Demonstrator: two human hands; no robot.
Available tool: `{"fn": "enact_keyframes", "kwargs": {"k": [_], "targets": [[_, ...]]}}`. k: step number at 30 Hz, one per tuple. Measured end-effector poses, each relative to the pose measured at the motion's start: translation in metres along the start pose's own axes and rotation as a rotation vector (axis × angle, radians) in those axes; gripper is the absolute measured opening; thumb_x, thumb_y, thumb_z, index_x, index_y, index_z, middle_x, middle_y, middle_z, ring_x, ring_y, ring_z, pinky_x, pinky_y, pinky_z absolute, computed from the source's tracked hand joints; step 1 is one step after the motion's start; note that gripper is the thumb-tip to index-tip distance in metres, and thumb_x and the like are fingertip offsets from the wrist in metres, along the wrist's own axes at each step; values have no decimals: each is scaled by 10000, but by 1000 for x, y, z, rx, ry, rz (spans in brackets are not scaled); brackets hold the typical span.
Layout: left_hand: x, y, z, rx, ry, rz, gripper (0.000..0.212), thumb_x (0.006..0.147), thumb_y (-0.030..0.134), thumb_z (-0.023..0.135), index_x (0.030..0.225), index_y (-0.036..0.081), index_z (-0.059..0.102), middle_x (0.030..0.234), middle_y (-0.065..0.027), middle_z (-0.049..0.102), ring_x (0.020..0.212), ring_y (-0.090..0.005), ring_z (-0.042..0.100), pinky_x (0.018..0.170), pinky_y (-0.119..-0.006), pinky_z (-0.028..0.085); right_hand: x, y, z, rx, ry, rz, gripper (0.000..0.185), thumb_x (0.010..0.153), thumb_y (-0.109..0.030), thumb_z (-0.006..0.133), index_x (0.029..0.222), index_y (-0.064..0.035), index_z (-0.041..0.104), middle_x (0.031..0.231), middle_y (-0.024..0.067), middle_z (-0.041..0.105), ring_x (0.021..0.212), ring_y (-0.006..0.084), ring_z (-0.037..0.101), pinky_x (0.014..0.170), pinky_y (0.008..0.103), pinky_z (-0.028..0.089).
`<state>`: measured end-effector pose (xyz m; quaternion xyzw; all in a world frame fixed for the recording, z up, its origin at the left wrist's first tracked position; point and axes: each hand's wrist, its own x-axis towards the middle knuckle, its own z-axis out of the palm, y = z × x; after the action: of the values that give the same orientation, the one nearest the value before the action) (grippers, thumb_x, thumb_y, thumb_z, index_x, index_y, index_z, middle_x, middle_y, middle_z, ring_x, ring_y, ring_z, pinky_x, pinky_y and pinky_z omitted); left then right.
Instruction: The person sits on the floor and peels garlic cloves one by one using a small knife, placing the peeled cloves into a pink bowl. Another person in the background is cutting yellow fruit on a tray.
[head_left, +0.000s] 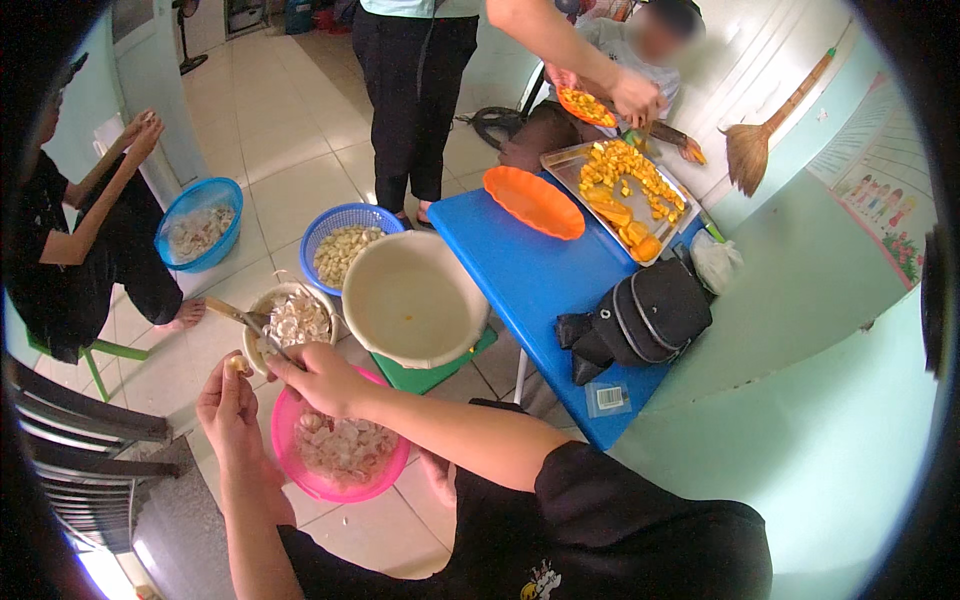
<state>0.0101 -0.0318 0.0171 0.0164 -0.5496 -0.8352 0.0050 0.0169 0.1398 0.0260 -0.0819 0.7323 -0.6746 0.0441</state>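
Note:
My left hand (231, 409) pinches a garlic clove (237, 363) between thumb and fingertips. Close beside it, my right hand (322, 379) grips the metal part of a wooden-handled knife (259, 324), its handle pointing up and left. Under my hands stands a pink basin (281, 457) of papery garlic skins (349, 450), with a garlic bulb (310, 420) among them. Just beyond, a cream bowl (332, 307) holds more pale skins, partly behind the knife. Peeled garlic cloves (345, 251) lie in a blue plastic basket (309, 259).
A large cream basin (420, 352) stands on a green stool (435, 375). On the blue table (487, 240) are an orange dish (534, 202), a metal tray (570, 169) of cut orange pieces and a black bag (652, 311). Co-workers sit left and stand ahead; a blue basin (225, 244) is left.

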Motion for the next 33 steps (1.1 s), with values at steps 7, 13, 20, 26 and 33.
{"fn": "enact_keyframes", "kwargs": {"k": [7, 13, 20, 26, 33], "targets": [[-11, 4, 3, 468, -36, 160, 285, 927, 207, 620, 1091, -25, 637, 650, 63, 517, 498, 6, 324, 436, -184, 216, -7, -7, 21, 267, -62, 132, 341, 957, -374, 538, 870, -54, 615, 688, 7, 570, 533, 60, 469, 475, 233, 342], [-12, 7, 12, 444, -135, 146, 319, 939, 233, 600, 1127, -25, 609, 721, 58, 547, 541, 6, 385, 458, -171, 230, -13, -21, 6, 792, -280, 423, 282, 953, -379, 539, 866, -112, 561, 651, -27, 476, 433, 44, 306, 380, 235, 196], [-16, 19, 7, 80, -172, -102, 340, 949, 211, 569, 1178, -41, 569, 867, 11, 589, 639, -3, 471, 531, -128, 358, -7, -15, 7, 1005, -513, 563, 261, 942, -413, 544, 892, -156, 544, 620, -59, 407, 418, 37, 262, 379, 213, 192], [-5, 15, -7, -71, 29, -79, 299, 974, 187, 536, 1224, 32, 589, 800, 76, 559, 549, 10, 344, 462, -158, 258, 0, -8, 1, 591, -105, 281, 198, 945, -242, 550, 1061, -86, 587, 714, -44, 471, 563, 69, 420, 470, 213, 325], [-12, 25, -12, -98, -65, -85, 351, 958, 121, 550, 1292, 13, 539, 830, 25, 570, 536, -16, 336, 445, -170, 256, 5, -17, 11, 319, -131, 478, 524, 1001, -479, 354, 1278, -69, 527, 667, -61, 386, 563, 34, 333, 483, 193, 229]]}}
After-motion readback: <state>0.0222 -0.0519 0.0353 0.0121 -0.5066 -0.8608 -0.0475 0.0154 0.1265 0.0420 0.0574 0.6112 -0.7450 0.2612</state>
